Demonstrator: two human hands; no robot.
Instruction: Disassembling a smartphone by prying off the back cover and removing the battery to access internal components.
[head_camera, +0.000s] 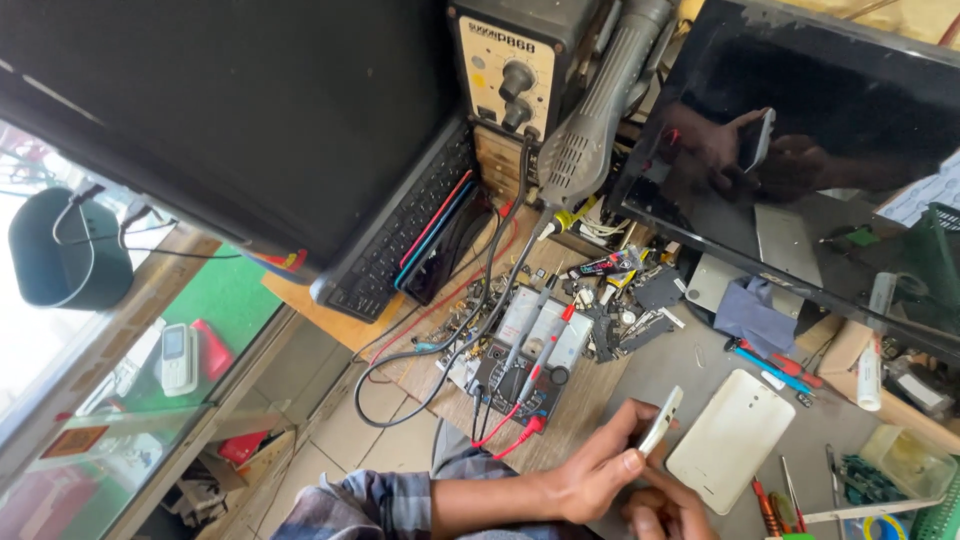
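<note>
Both hands, left hand (600, 470) and right hand (668, 512), grip a slim white phone (661, 420) edge-on, its white back cover (730, 440) already off, lying on the counter (690, 360).

Wooden table (590, 400) seen at centre, cluttered. Pale tiled floor (350, 430) seen at 7 o'clock. Glass display counter (120, 400) with green lining placed at 8 o'clock, lit by daylight. Dark monitor (840, 110) propped at 2 o'clock, reflections seen.
</note>
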